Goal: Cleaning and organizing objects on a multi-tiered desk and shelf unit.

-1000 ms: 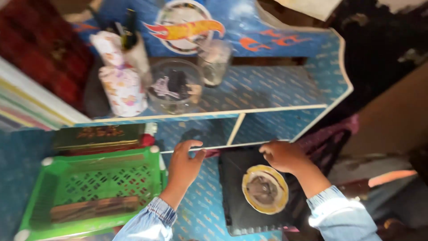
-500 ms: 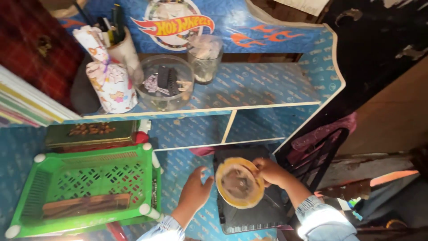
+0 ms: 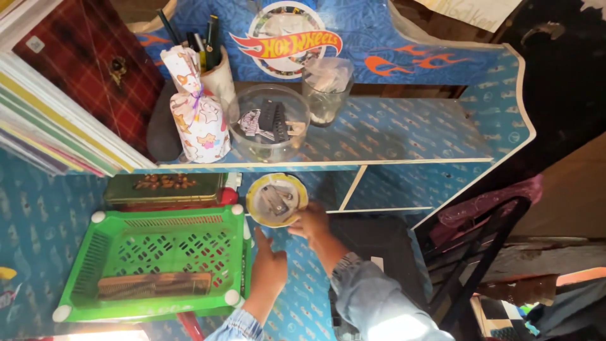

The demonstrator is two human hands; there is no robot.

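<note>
At a blue desk, a green plastic basket sits at the left, with a flat wooden piece lying inside. Just beside the basket's right edge rests my left hand, fingers loosely together and holding nothing. Above it, my right hand pinches the rim of a round yellow-edged container, held tilted in front of the lower shelf. On the shelf above stand a clear bowl and a glass.
</note>
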